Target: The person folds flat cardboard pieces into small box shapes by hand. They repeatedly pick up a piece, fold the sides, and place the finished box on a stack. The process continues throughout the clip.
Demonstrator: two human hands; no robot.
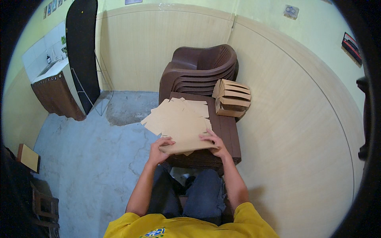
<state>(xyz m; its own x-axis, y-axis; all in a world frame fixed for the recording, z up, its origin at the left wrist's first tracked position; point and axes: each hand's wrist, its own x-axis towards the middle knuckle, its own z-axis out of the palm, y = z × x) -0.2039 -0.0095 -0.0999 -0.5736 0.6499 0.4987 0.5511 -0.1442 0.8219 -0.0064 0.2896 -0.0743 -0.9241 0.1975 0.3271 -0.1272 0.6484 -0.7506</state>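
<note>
A fanned pile of flat tan cardboard blanks [174, 113] with slits along their edges lies in front of me. At the pile's near end, both hands grip one cardboard blank [188, 143], whose near edge looks bent or raised. My left hand [160, 148] is closed round its left near corner, fingers curled over the top. On the opposite corner my right hand [216, 143] is closed too, with its fingertips on the upper face. The palms hide the corners. Beneath the pile is a dark brown slatted table or stacked surface [228, 137].
Stacked brown plastic chairs [198, 73] stand at the far end. Beside them sit folded cardboard boxes [234, 97], near the right-hand panelled wall [289, 131]. At left are a black ironing board [82, 51], a curtained sink unit [59, 95] and the bluish concrete floor [91, 158].
</note>
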